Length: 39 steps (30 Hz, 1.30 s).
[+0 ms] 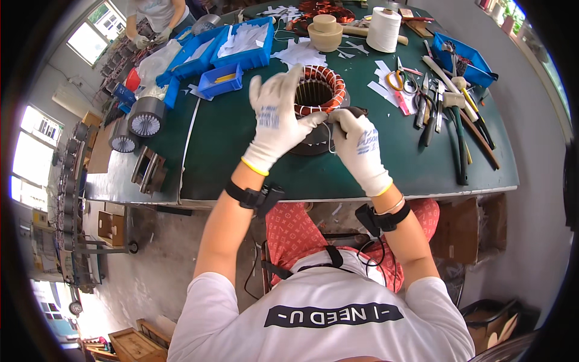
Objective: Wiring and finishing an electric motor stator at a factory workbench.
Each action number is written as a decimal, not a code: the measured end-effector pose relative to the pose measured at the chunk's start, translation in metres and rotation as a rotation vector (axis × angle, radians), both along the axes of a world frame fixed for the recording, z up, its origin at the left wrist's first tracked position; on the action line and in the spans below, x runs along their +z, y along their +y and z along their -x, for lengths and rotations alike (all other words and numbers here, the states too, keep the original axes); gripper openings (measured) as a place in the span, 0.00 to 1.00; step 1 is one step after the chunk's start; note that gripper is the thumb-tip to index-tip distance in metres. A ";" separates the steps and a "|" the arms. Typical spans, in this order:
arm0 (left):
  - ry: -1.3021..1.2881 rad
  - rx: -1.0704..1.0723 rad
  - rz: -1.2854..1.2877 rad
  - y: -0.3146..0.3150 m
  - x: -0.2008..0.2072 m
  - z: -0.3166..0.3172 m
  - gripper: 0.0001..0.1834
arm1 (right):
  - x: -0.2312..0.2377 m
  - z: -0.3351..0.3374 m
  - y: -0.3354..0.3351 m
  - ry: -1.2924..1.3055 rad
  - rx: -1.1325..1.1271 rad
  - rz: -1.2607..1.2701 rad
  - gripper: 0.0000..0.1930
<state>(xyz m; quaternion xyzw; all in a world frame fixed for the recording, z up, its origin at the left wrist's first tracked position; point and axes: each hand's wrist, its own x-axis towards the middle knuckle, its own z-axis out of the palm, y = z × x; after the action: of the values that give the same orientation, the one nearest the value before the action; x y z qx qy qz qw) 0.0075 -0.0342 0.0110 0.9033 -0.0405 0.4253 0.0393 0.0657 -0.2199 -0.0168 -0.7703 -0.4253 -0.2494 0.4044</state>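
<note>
A round motor stator (339, 86) with copper-red windings laced in white cord stands upright near the middle of the green table, on a dark round base (310, 146). My left hand (274, 117), in a white glove, lies against its left side. The fingers are spread upward along the rim and the thumb reaches across the near edge. At the near right edge, my gloved right hand (360, 145) is closed in a pinch on white cord (330, 142), which hangs in a short loop beside the fingers. The fingertips partly hide the lacing there.
Scissors (396, 80), knives and a mallet (454, 101) lie to the right by a blue tray (464, 60). Behind stand a thread spool (383, 30) and blue bins (242, 57) of white paper pieces. Metal stator cores (146, 117) sit left. A co-worker (158, 18) works far left.
</note>
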 end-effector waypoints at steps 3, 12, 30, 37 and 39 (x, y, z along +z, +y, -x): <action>0.595 -0.179 0.152 0.012 0.026 0.000 0.35 | 0.026 0.001 -0.012 0.757 0.311 0.001 0.09; 0.336 0.002 -0.291 0.001 0.031 -0.001 0.41 | 0.055 -0.044 -0.009 0.482 0.314 -0.314 0.10; 0.122 -0.479 0.221 -0.001 0.003 -0.006 0.08 | 0.006 -0.006 -0.039 1.103 0.620 -0.408 0.12; 0.079 -0.533 0.197 0.000 0.001 -0.005 0.07 | 0.010 0.005 -0.068 0.518 0.475 -0.171 0.13; 0.065 -0.540 0.190 0.001 0.001 -0.003 0.07 | 0.019 0.020 -0.095 0.995 0.796 -0.708 0.13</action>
<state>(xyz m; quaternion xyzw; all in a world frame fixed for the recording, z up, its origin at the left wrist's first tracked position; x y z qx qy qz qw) 0.0103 -0.0331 0.0124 0.8653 -0.2383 0.3719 0.2371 0.0460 -0.3148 0.0024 -0.4024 -0.3328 0.1736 0.8350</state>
